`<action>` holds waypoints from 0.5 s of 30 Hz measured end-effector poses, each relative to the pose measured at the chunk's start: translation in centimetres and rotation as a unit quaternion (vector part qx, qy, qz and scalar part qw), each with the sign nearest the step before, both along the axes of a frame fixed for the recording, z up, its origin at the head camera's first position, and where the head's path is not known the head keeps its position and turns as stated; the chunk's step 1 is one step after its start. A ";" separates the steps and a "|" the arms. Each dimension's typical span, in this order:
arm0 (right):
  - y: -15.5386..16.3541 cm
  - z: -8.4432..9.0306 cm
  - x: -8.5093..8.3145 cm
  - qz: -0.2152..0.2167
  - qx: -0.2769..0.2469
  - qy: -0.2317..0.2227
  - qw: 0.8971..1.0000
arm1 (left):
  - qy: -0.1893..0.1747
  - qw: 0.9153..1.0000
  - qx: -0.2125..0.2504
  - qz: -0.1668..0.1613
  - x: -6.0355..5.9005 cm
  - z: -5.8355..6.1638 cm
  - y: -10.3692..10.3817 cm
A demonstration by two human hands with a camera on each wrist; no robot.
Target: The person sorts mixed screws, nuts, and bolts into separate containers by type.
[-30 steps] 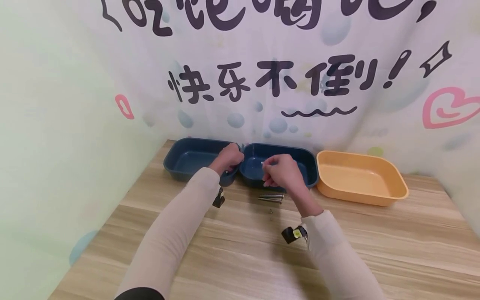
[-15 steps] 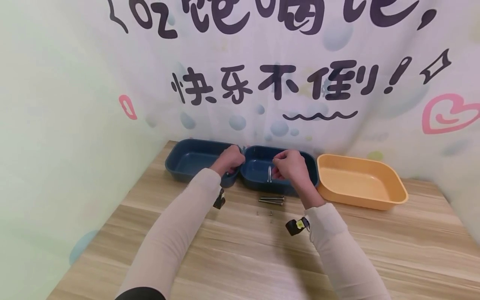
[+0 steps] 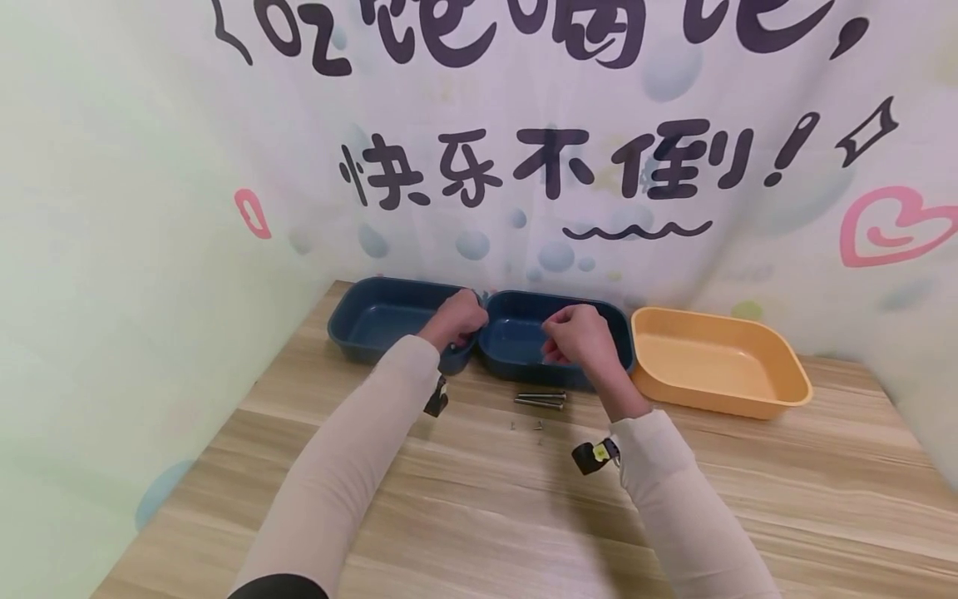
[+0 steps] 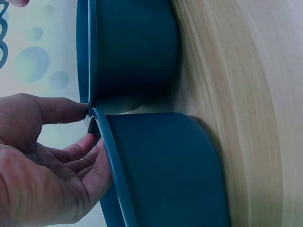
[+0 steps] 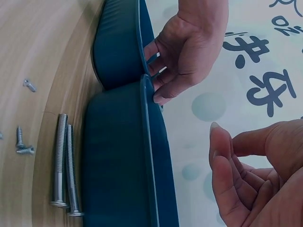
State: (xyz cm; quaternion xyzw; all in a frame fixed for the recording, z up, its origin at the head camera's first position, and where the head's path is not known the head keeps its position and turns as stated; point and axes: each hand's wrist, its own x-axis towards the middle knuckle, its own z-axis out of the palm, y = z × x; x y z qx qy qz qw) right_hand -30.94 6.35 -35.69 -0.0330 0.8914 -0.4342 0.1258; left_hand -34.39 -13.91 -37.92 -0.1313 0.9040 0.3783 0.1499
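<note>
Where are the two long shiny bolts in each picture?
Head view: the long bolts lie side by side on the table, just in front of the middle blue tray.
Left wrist view: not in it.
Right wrist view: the bolts are at lower left, beside that tray's outer wall.
Shared landmark: the spot where the two blue trays meet.

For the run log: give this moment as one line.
left hand: grips rim where blue trays meet | right hand: empty, over middle tray | two bolts: on table
</note>
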 end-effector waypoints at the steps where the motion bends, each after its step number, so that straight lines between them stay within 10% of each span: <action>1: 0.0 -0.1 0.0 0.001 0.001 -0.002 1.000 | -0.001 1.000 -0.001 0.000 0.0 0.0 0.0; 15: 0.1 -1.3 2.0 0.018 0.012 -0.019 1.000 | -0.002 1.000 -0.015 -0.011 0.0 0.1 0.1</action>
